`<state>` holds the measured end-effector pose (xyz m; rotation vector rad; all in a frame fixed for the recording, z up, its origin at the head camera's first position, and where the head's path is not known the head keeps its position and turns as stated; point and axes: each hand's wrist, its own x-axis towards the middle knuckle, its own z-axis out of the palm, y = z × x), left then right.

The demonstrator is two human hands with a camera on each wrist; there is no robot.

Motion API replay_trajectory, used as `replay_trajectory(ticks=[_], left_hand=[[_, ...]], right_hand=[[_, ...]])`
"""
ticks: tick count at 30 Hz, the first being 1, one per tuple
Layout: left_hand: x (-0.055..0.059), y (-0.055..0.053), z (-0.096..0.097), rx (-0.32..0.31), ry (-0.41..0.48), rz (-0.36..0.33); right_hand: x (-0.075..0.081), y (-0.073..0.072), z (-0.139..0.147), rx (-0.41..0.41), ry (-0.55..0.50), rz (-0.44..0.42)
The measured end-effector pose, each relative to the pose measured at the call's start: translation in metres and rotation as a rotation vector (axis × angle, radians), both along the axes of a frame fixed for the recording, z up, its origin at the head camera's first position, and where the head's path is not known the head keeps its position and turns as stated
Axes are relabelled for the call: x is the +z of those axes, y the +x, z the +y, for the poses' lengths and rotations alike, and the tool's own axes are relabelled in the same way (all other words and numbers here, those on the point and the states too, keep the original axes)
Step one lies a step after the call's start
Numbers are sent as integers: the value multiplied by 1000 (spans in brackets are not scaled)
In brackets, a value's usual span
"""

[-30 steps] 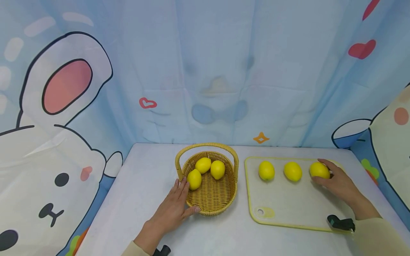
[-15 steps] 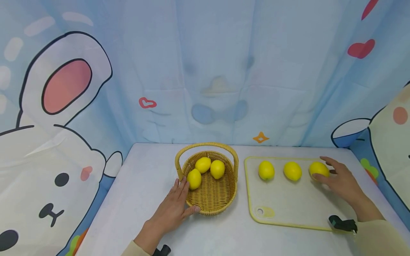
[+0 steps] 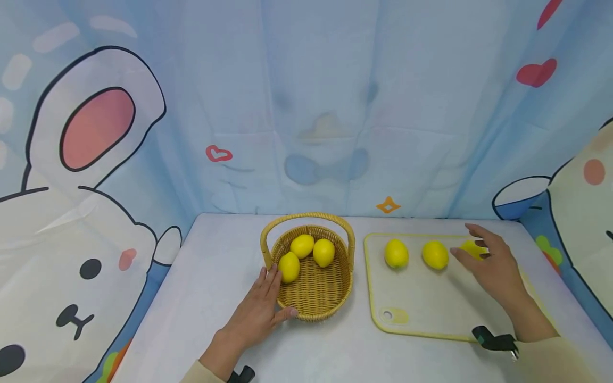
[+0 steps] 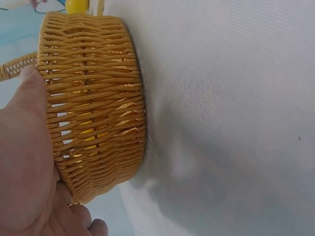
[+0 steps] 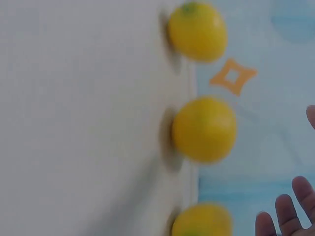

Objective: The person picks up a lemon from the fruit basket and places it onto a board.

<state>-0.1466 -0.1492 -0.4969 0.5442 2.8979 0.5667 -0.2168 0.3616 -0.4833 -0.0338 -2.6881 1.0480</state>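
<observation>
My left hand rests against the near left side of a round wicker basket, its fingers straight and its thumb along the front rim. Three yellow lemons lie inside the basket. Its woven wall fills much of the left wrist view, with the hand touching the rim. On a pale cutting board, three more lemons stand in a row. Above the rightmost lemon, partly hiding it, my right hand hovers with fingers spread and nothing held. Its fingertips appear apart from the lemons in the right wrist view.
The board has a yellow edge and a small hole at its front left corner. A white cloth covers the table. Behind it hangs a light blue curtain with cartoon prints. The basket's arched handle stands upright.
My right hand has let go of the rightmost lemon, risen and shifted left above the board. That lemon stays in place. The left hand keeps its place on the basket.
</observation>
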Motion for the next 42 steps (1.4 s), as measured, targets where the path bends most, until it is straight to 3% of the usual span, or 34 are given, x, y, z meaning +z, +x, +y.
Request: replay_trajectory(ticks=[9,18,25,29,33,38,42], left_hand=[[1,1,0,8,12,0],[-1,0,0,4,11,4],[1,1,0,6,7,2],[2,2,0,8,9,-5],[2,3,-1,10,4,-2],[1,3,-1,6,2,8],[1,2,-1,5,9,7]], right_hand=[[26,19,-70,100,-133,126],[29,36,-126,285,-342,211],[27,49,-176,421,-473,198],[26,51,-208,525,-522,135],[25,42,-237,575,-555,-4],[19,21,-267,575,-618,-222],[9,9,-284,545,-636,-334]])
